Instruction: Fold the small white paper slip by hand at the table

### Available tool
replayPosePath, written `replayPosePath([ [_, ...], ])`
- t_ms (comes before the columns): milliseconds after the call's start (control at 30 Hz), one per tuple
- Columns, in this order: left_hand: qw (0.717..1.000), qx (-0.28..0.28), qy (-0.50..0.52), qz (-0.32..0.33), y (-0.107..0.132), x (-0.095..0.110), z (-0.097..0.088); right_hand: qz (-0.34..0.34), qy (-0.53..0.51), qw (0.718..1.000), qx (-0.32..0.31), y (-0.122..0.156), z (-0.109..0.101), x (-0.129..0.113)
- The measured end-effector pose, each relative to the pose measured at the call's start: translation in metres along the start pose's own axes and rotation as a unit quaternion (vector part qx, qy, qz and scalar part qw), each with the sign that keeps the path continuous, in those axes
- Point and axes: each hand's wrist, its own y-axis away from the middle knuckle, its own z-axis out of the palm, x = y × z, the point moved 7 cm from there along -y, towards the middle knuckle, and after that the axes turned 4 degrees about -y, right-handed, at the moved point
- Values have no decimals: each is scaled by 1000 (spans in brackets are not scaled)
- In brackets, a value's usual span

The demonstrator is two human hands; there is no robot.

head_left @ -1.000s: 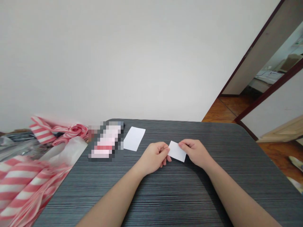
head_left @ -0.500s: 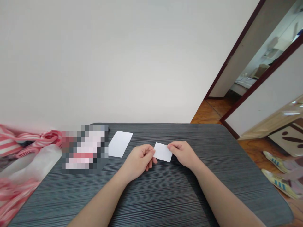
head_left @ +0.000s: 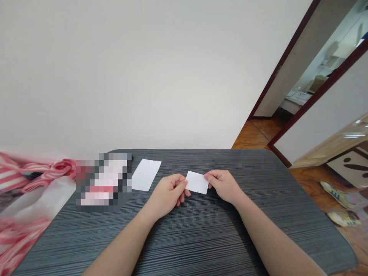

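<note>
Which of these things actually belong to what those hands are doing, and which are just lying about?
In use:
small white paper, held between left hand and right hand
dark table, beneath them

Apparently just lying about:
larger white sheet, untouched, though perhaps related
pixelated object beside it, too obscured to identify
striped cloth, left of the table
</note>
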Motion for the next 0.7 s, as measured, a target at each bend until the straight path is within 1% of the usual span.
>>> replayPosePath([
  [300, 1000, 0, 9, 8, 1, 2, -2, -1, 6, 1000, 17, 0, -3, 1],
  [433, 1000, -6, 11, 14, 1, 1, 0, -6, 12, 1000, 28, 1, -3, 2],
  [600, 999, -10, 34, 18, 2, 1, 3, -13, 17, 1000, 17, 0, -1, 4],
  [700, 999, -8, 27, 29, 4, 2, 2, -22, 23, 999, 8, 1, 0, 2],
])
